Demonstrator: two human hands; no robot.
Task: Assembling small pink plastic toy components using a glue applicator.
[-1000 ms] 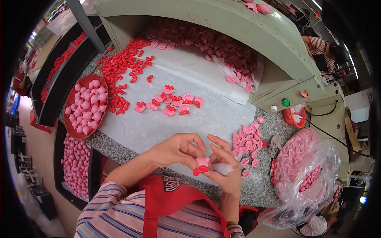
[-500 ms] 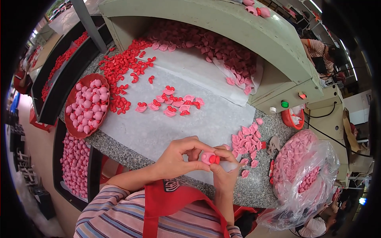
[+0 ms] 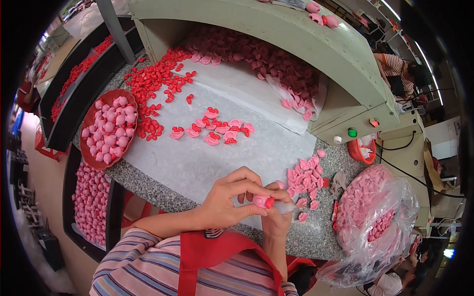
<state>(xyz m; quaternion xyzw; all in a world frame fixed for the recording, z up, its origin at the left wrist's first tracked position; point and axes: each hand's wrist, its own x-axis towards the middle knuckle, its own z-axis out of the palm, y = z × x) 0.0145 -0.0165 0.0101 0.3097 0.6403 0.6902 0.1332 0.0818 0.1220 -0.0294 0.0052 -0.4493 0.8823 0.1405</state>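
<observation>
My left hand (image 3: 229,197) pinches a small rounded pink plastic piece (image 3: 260,200) with a red bow-shaped part (image 3: 269,202) at its right end. Close against it, my right hand (image 3: 276,223) is closed around a small translucent squeeze bottle (image 3: 283,207), its narrow tip pointing right. The right fingertips meet the pink piece, and whether they also grip it is hard to see. Beyond my hands, pink shell-like pieces joined with red bows (image 3: 212,138) lie on white paper (image 3: 182,163). Loose pink pieces (image 3: 307,173) are scattered just right of my hands.
Red bows (image 3: 148,79) heap up at the far left beside a red bowl (image 3: 88,154) of pink balls. A pale green machine (image 3: 276,24) arches over more pink pieces. At right stand a clear plastic bag (image 3: 390,246), a pink heap (image 3: 360,202) and a red basket (image 3: 349,146).
The pink piece has turned slightly between my fingers and shifted a little right. The squeeze bottle's narrow tip now shows beyond my right hand.
</observation>
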